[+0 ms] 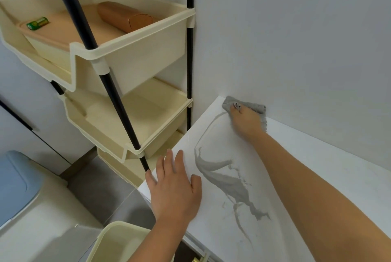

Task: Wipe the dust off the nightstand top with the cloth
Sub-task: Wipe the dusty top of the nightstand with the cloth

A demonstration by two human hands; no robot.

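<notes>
Our left hand (175, 185) lies flat with fingers spread and relaxed, resting on the nightstand top (328, 155) at its left edge. Beyond it to the right, our right hand (246, 122) grips the grey cloth (255, 106), which is bunched on the top's far corner against the wall (296, 39).

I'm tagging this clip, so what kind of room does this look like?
Likely a bedroom corner at home: a white nightstand top against the wall, a cream storage rack beside it, and a right hand pressing a grey cloth onto it.
</notes>
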